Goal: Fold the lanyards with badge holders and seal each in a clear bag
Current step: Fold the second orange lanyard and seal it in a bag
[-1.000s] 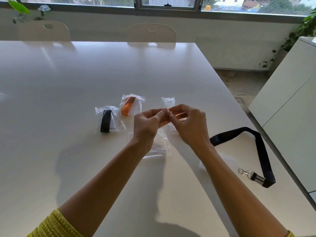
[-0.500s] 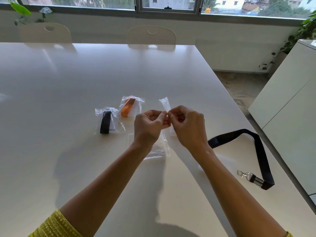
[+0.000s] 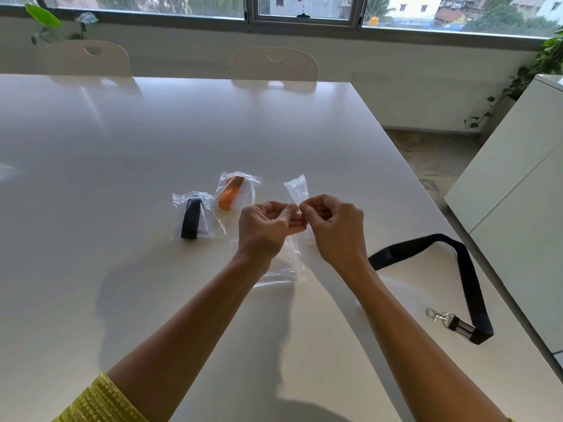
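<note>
Clear bag (image 3: 297, 190), empty and narrow, stands up between the two hands at the centre of the frame, its top rising above the fingertips and its lower part hanging down behind them to the white table (image 3: 152, 132). The left hand (image 3: 263, 228) and the right hand (image 3: 330, 226) meet at the fingertips, both with fingers curled, each pinching the bag's edge. Another flat clear bag (image 3: 280, 269) lies on the table just below the hands. Left of the hands lie two sealed bags side by side: one with a folded black lanyard (image 3: 191, 218), one with a folded orange lanyard (image 3: 232, 193). At lower right, well apart from the hands, an unfolded black lanyard (image 3: 466, 269) lies looped, its metal clip (image 3: 438, 315) toward the near edge. No writing can be read anywhere.
</note>
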`<state>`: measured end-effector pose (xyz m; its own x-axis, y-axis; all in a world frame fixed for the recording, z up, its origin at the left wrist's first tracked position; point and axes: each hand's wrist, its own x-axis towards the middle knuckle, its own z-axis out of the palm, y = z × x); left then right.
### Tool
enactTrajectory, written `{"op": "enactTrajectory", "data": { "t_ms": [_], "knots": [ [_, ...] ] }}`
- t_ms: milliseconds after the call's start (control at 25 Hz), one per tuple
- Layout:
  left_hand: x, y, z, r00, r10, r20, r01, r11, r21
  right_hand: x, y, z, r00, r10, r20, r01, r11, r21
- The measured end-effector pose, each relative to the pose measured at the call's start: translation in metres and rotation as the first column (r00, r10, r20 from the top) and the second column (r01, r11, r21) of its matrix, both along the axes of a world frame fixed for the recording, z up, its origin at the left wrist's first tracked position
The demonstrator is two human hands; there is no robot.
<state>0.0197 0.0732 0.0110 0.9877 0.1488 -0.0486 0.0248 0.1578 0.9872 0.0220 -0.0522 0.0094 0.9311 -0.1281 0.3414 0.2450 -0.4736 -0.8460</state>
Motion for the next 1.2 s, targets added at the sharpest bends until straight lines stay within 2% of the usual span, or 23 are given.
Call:
{"op": "enactTrajectory", "data": {
  "t_ms": [240,360,440,560,760,960,1080,1120,1200],
  "knots": [
    [0.000,0.001,0.001,1.000,0.003,0.002,-0.003,1.000,-0.016,0.000,0.005,-0.005,0.997,-0.074,-0.023,0.077,0.983,0.165],
    [0.000,0.002,0.002,0.998,0.059,0.001,-0.059,0.998,0.007,0.002,0.002,-0.007,0.995,-0.099,-0.029,0.102,0.973,0.206],
    [0.003,0.004,-0.001,0.987,0.139,0.083,-0.153,0.969,0.195,0.002,0.000,-0.007,0.989,-0.145,0.016,0.140,0.977,0.161],
    [0.008,0.011,-0.004,0.944,0.184,0.273,-0.295,0.842,0.452,0.001,-0.005,-0.004,0.971,-0.206,0.124,0.206,0.978,0.013],
    [0.009,0.015,0.001,0.899,0.171,0.402,-0.390,0.730,0.562,0.001,-0.005,-0.001,0.956,-0.169,0.240,0.210,0.965,-0.157],
    [0.002,0.007,0.005,0.863,0.055,0.502,-0.373,0.739,0.561,0.001,0.000,-0.006,0.972,-0.074,0.224,0.133,0.956,-0.262],
    [0.005,0.010,0.004,0.822,0.085,0.563,-0.382,0.815,0.435,0.001,-0.006,-0.005,0.986,-0.061,0.153,0.084,0.985,-0.149],
    [0.010,0.013,0.003,0.841,0.117,0.528,-0.373,0.833,0.409,0.001,-0.009,-0.004,0.993,-0.048,0.105,0.056,0.995,-0.077],
    [0.026,0.023,-0.003,0.933,0.170,0.316,-0.303,0.846,0.439,0.001,-0.016,-0.001,1.000,-0.002,-0.004,0.002,0.998,0.063]
  ]
}}
